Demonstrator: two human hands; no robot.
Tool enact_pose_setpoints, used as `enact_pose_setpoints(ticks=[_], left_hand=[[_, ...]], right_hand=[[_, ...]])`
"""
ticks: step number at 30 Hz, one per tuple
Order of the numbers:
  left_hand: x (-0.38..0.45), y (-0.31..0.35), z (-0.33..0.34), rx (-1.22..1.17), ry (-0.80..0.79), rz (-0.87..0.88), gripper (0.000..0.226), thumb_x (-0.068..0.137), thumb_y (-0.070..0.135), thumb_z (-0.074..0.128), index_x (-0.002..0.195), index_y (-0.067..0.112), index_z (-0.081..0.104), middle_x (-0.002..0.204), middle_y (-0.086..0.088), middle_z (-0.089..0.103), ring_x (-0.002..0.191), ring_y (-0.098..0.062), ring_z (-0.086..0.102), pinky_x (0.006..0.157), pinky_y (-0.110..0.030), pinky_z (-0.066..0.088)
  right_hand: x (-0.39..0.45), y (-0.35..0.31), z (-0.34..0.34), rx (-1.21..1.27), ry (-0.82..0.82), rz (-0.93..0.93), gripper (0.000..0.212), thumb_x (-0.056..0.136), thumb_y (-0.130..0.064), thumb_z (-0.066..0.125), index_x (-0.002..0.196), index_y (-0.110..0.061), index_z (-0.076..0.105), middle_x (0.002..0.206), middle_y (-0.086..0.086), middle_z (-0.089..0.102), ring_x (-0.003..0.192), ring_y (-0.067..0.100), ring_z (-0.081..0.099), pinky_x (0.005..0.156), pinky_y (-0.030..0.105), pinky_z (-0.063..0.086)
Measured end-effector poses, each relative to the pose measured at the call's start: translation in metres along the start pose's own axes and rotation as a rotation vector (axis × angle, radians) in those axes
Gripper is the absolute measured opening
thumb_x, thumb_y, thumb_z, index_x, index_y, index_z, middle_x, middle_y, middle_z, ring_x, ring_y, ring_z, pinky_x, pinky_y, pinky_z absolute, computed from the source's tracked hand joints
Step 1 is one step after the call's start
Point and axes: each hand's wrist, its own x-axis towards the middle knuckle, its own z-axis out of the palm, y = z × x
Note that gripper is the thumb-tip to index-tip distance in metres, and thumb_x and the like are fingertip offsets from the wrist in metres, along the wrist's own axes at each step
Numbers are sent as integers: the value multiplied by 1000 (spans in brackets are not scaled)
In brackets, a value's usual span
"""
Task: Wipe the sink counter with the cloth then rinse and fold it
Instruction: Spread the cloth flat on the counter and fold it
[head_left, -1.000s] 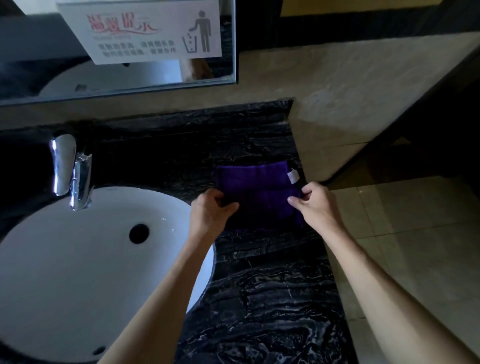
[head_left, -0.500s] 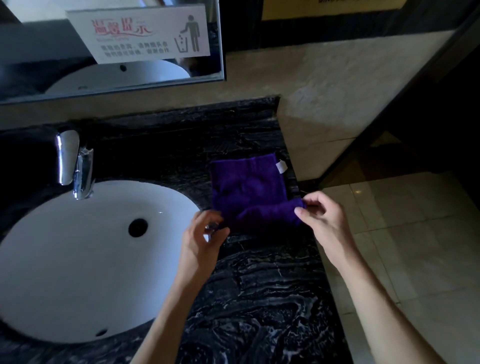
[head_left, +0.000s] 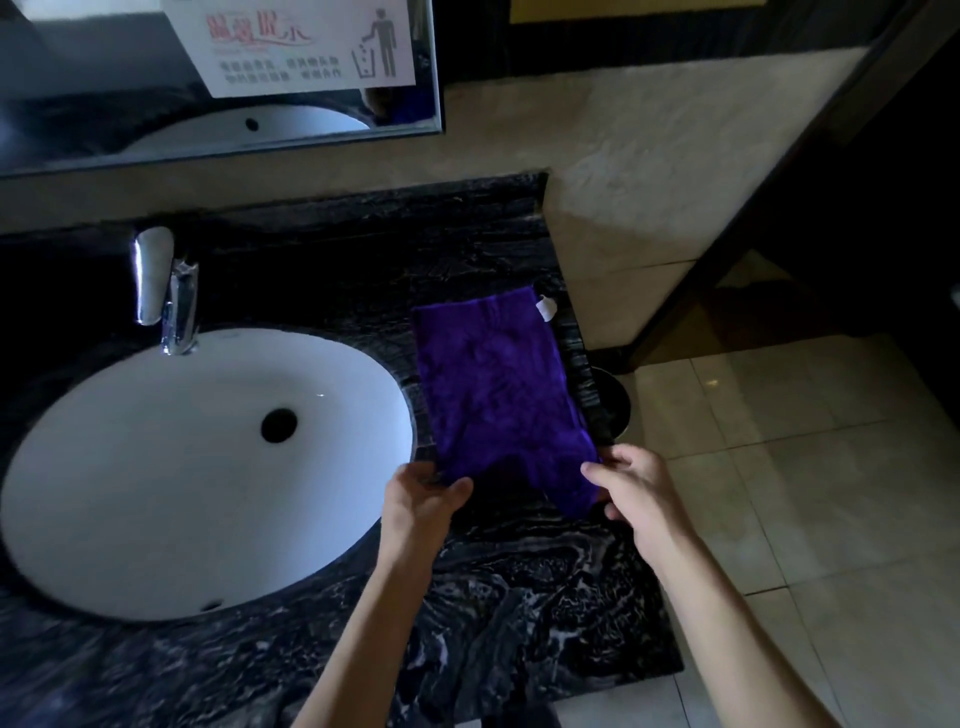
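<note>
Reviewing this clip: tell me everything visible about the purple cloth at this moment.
The purple cloth looks like soft, fuzzy terry or microfibre, deep violet, with a small white tag at its far right corner. It lies lengthwise on the black marble counter, to the right of the white sink, its far end flat. The left hand pinches its near left corner and the right hand grips its near right corner; the near edge sags between them, slightly wrinkled.
</note>
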Motion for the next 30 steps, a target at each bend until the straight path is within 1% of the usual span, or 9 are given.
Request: enact_pose_setpoints(ticks=[5,9,11,16,18,21,24,28,30], left_hand=[[0,14,3,-261,-48,-216,15,83,5,78,96,0,71,58,-3,55,49,-14,48,43,-25,36],[-5,18,-3,-492,-200,-514,15,85,-2,72,78,6,61,54,-6,51,45,-14,50,39,-22,43],[-7,18,-9,-527,-270,-559,17,88,0,68,75,9,60,56,-5,50,49,-14,49,39,-22,43],[-12,20,-16,-425,-206,-224,19,92,-2,63,77,8,65,56,-3,51,49,-14,48,45,-26,40],[-16,15,-13,-366,-210,-143,14,94,2,61,81,6,66,66,-5,55,58,-14,52,56,-30,42],[-19,3,-7,-223,-239,-14,6,94,14,66,89,9,67,86,-2,70,88,-19,64,82,-34,46],[-21,-10,-7,-109,-269,36,38,76,25,80,110,16,66,107,-11,73,102,-27,70,95,-45,53],[-24,-21,-10,-142,-132,89,35,81,14,79,114,17,67,99,-21,73,93,-35,73,84,-52,59],[-31,-27,-10,-159,-59,80,30,83,15,79,111,17,68,99,-18,74,87,-35,74,73,-50,63]], right_hand=[[-7,-9,-2,268,-83,237,9,87,-6,72,83,-12,67,67,5,66,56,16,53,40,19,34],[-15,-16,-10,368,-217,345,8,88,-4,70,84,-11,68,75,7,67,64,18,56,53,26,39],[-19,-16,-16,386,-310,331,11,89,1,66,88,-9,69,83,9,69,70,19,58,60,30,38],[-27,-9,-26,464,-367,104,19,85,-10,66,99,-22,67,104,2,73,91,17,64,78,35,40],[-29,-5,-26,505,-346,65,22,89,-11,62,109,-20,64,111,3,72,98,20,64,83,38,42],[-31,5,-17,394,-196,146,11,97,-7,59,107,-11,61,93,10,69,74,23,63,55,28,45],[-31,11,-11,342,-117,227,8,94,-3,64,90,-9,61,76,9,62,54,17,56,37,20,36],[-41,7,-15,481,-201,167,12,92,2,64,84,-7,65,72,7,64,53,12,56,39,20,35],[-44,14,-18,396,-193,158,8,91,1,67,88,-6,67,77,10,69,59,16,61,40,21,39]])
